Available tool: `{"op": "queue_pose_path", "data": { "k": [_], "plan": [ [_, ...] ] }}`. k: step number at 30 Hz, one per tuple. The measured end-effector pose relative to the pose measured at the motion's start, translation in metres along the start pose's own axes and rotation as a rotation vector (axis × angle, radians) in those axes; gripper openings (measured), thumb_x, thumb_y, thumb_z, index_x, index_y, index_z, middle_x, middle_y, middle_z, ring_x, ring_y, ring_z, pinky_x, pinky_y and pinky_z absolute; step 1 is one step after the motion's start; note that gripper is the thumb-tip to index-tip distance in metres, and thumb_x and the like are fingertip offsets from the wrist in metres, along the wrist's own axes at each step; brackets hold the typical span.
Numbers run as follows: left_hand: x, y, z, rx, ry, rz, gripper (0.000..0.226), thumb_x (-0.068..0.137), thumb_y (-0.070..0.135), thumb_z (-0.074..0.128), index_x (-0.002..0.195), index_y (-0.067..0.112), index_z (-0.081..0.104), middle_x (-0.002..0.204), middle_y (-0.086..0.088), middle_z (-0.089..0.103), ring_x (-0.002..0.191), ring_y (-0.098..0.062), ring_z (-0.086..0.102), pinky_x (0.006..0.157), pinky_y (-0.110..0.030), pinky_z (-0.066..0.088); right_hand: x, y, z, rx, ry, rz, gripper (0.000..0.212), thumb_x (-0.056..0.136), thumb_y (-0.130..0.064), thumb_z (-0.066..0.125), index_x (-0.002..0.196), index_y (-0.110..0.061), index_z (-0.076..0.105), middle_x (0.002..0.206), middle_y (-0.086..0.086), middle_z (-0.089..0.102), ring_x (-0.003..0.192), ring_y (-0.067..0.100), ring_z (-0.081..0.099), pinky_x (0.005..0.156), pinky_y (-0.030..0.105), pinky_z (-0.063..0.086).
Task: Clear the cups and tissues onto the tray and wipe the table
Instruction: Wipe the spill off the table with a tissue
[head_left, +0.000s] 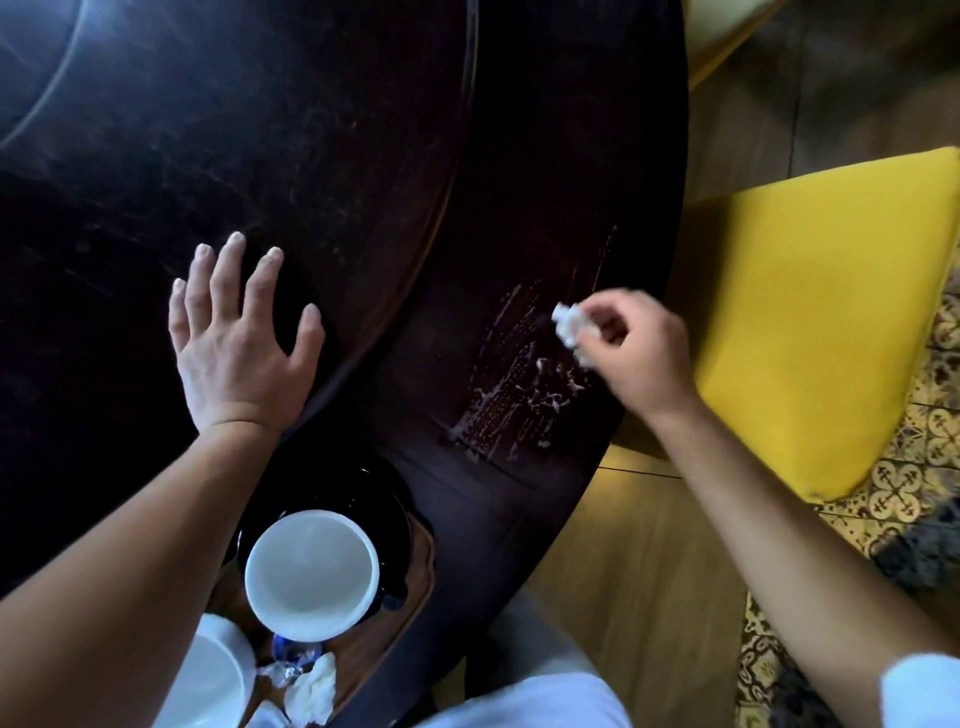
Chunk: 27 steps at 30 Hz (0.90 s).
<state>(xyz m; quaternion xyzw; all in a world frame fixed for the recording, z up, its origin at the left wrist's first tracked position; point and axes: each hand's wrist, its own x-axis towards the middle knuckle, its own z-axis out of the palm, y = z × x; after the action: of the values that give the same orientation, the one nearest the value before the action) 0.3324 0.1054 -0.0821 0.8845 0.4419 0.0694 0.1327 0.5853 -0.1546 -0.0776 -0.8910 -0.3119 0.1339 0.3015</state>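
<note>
My right hand (631, 345) is pinched on a crumpled tissue (569, 325) just above the milky smear (519, 384) on the dark table (311, 156). My left hand (236, 332) is spread flat, well left of the smear. A white cup (311, 574) and more tissues (311, 686) sit on the tray (410, 597), nearer me than the smear.

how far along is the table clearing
Done: a white cup and crumpled tissues sit on the tray. In hand: the right hand pinches a tissue wad; the left hand is open. Left: whitish streaks on the table.
</note>
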Motion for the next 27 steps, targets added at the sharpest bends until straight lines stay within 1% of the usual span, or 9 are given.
{"op": "queue_pose_path", "data": {
  "k": [2, 5, 7, 11, 15, 17, 22, 25, 27],
  "plan": [
    [0.000, 0.000, 0.000, 0.003, -0.001, -0.001, 0.063, 0.097, 0.052, 0.043, 0.154, 0.025, 0.038, 0.168, 0.000, 0.021, 0.157, -0.024, 0.009, 0.127, -0.046, 0.003, 0.038, 0.011, -0.007, 0.031, 0.117, 0.064, 0.013, 0.084, -0.025, 0.071, 0.095, -0.021, 0.074, 0.086, -0.001, 0.072, 0.076, 0.014, 0.067, 0.074, 0.031, 0.056],
    [0.000, 0.001, 0.001, 0.006, 0.001, 0.000, 0.063, 0.097, 0.051, 0.044, 0.154, 0.025, 0.039, 0.168, -0.001, 0.022, 0.157, -0.025, 0.010, 0.127, -0.045, 0.003, 0.090, 0.024, -0.012, -0.008, 0.177, 0.102, 0.013, 0.084, -0.029, 0.069, 0.095, -0.024, 0.072, 0.085, -0.001, 0.071, 0.075, 0.014, 0.066, 0.072, 0.029, 0.055],
    [0.000, 0.000, 0.001, 0.008, 0.007, 0.005, 0.062, 0.098, 0.051, 0.044, 0.154, 0.024, 0.039, 0.168, -0.001, 0.023, 0.157, -0.025, 0.010, 0.127, -0.045, 0.003, 0.115, 0.030, -0.014, -0.071, 0.167, 0.091, 0.015, 0.083, -0.030, 0.066, 0.096, -0.025, 0.072, 0.089, 0.000, 0.072, 0.080, 0.015, 0.066, 0.074, 0.030, 0.054],
    [0.000, 0.001, 0.001, 0.009, 0.003, -0.001, 0.062, 0.098, 0.051, 0.045, 0.154, 0.025, 0.039, 0.168, 0.000, 0.022, 0.157, -0.024, 0.010, 0.127, -0.044, 0.002, 0.130, 0.040, -0.016, -0.149, 0.080, 0.094, 0.018, 0.086, -0.026, 0.065, 0.101, -0.024, 0.075, 0.100, 0.001, 0.071, 0.090, 0.016, 0.066, 0.072, 0.020, 0.044],
    [0.000, 0.001, 0.001, 0.011, 0.006, 0.000, 0.062, 0.098, 0.051, 0.045, 0.154, 0.024, 0.039, 0.168, -0.001, 0.022, 0.157, -0.024, 0.010, 0.127, -0.045, 0.003, 0.108, 0.039, -0.009, -0.169, 0.049, 0.057, 0.019, 0.088, -0.026, 0.067, 0.103, -0.022, 0.076, 0.101, 0.002, 0.070, 0.089, 0.015, 0.064, 0.068, 0.015, 0.038],
    [0.000, 0.001, 0.001, 0.011, 0.001, -0.001, 0.063, 0.098, 0.051, 0.044, 0.154, 0.024, 0.039, 0.168, -0.001, 0.021, 0.157, -0.024, 0.010, 0.127, -0.044, 0.002, 0.085, 0.035, -0.003, -0.161, 0.035, 0.015, 0.018, 0.088, -0.025, 0.070, 0.104, -0.020, 0.076, 0.100, 0.003, 0.070, 0.087, 0.015, 0.063, 0.069, 0.017, 0.038],
    [0.000, 0.002, 0.000, 0.010, -0.007, -0.006, 0.062, 0.098, 0.051, 0.044, 0.154, 0.025, 0.038, 0.169, 0.000, 0.020, 0.157, -0.023, 0.009, 0.127, -0.043, 0.001, 0.015, 0.019, 0.012, -0.104, -0.023, -0.072, 0.020, 0.087, -0.019, 0.071, 0.107, -0.014, 0.075, 0.100, 0.004, 0.069, 0.085, 0.018, 0.066, 0.072, 0.024, 0.048],
    [0.000, 0.003, 0.001, 0.011, -0.004, -0.008, 0.062, 0.098, 0.051, 0.044, 0.154, 0.025, 0.038, 0.168, 0.000, 0.020, 0.157, -0.023, 0.009, 0.127, -0.043, 0.001, -0.017, 0.009, 0.019, -0.064, -0.079, -0.087, 0.019, 0.086, -0.017, 0.071, 0.105, -0.016, 0.076, 0.099, 0.000, 0.069, 0.084, 0.014, 0.065, 0.074, 0.025, 0.051],
    [0.000, 0.002, 0.001, 0.012, -0.005, -0.007, 0.063, 0.098, 0.052, 0.043, 0.154, 0.025, 0.038, 0.169, 0.000, 0.020, 0.157, -0.023, 0.009, 0.127, -0.043, 0.001, -0.023, 0.004, 0.019, -0.020, -0.093, -0.086, 0.018, 0.086, -0.015, 0.072, 0.103, -0.017, 0.076, 0.097, -0.001, 0.069, 0.083, 0.011, 0.064, 0.075, 0.023, 0.051]
  ]
}}
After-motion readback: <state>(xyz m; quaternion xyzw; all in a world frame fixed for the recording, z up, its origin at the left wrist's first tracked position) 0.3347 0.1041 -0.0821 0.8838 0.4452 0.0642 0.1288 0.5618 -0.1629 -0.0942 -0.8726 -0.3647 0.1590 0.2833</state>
